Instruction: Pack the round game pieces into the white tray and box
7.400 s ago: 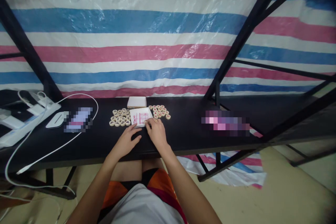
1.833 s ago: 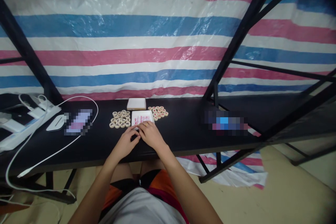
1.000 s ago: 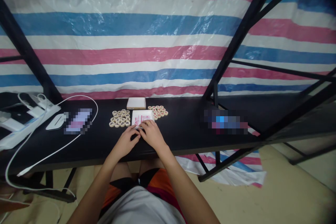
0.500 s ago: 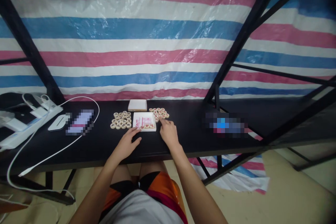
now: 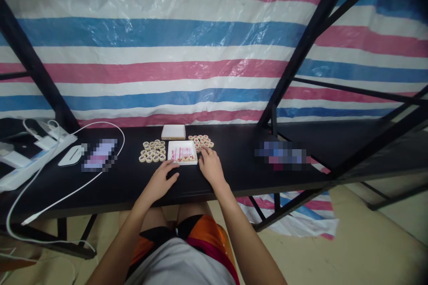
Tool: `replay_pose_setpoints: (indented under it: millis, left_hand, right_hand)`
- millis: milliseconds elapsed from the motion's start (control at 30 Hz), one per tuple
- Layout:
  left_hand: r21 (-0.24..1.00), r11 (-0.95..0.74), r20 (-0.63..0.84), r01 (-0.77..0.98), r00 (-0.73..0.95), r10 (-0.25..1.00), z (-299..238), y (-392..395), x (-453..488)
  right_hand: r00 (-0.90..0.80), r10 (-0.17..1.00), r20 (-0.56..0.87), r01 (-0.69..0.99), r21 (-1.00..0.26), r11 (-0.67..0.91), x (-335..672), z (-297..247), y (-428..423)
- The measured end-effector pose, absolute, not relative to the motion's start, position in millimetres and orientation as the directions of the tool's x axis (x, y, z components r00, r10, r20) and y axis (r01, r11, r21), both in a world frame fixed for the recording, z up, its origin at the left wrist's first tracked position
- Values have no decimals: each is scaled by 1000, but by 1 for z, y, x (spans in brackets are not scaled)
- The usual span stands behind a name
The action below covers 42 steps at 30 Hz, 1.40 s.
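Observation:
A shallow white box [image 5: 182,163] sits on the black table in front of me, with several red-marked Chinese chess pieces [image 5: 186,158] in a row along its near side and a pink-printed sheet at the bottom. My left hand [image 5: 163,181] rests its fingertips on the box's near left corner, thumb held apart. Just right of the box, my right hand [image 5: 211,167] has bent fingers at the near edge of a group of red-marked pieces [image 5: 202,138]; whatever is under the fingertips is hidden. Left of the box lie several rows of dark-marked pieces [image 5: 153,151].
Behind the box lies a white lid [image 5: 173,132]. Farther left are a blurred phone [image 5: 100,155], a white device [image 5: 71,156], a power strip [image 5: 36,156] and a white cable [image 5: 67,199]. A blurred item [image 5: 284,155] lies right, near the black frame post [image 5: 294,62].
My right hand has shifted slightly left, closer to the box's right edge, and its fingers have curled more. My left hand stays at the box corner. The whole view has shifted a little.

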State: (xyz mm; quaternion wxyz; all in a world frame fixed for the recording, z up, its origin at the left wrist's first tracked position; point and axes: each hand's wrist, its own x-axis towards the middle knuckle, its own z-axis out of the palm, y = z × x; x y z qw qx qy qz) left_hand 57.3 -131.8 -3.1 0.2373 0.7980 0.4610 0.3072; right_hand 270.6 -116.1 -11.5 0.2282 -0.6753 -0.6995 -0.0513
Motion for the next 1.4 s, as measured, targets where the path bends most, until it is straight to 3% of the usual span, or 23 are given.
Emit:
replay_pose_setpoints:
  millis: [133,500,967,1400]
  left_hand:
    - [668,-456,261,587,389,883,-2,-133,57]
    - [668,-455,261,589,387,884,0,-134,58]
    - [660,-461,261,593,395,881,1,-134,58]
    - [657,-470,262,590,406,875,1,-134,58]
  right_hand:
    - [-78,929,362,962,-219,166,270,-13,-114]
    - [105,925,364,964,-264,-5,269,-9,-118]
    - [121,910,396,957,-291,-1,270,-8,-121]
    - [149,885,440,910,-412,52,274,-12,-119]
